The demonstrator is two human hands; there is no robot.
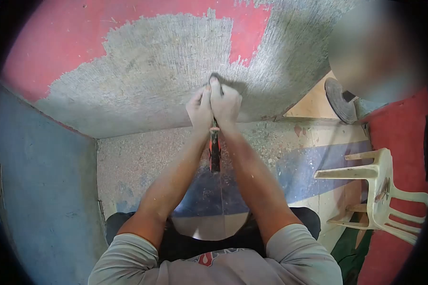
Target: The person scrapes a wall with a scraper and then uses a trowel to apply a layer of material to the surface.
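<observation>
My left hand [199, 108] and my right hand [227, 105] are closed side by side around the front part of a tool. Its black-and-orange handle [215, 154] sticks out below my wrists toward my body. The tool's working end is hidden by my fingers, so its exact kind cannot be made out. Both hands are pale with dust and close against the wall [166, 57]. Much of this surface is bare, rough grey with fine vertical scratches. Red paint [81, 52] remains at the upper left, with a strip above my hands.
A cream plastic chair [383, 190] lies on its side at the right, against a red wall [394, 135]. Paint flakes litter the floor [142, 161] beneath my arms. A blue wall [47, 175] bounds the left. A grey disc [340, 102] stands at upper right.
</observation>
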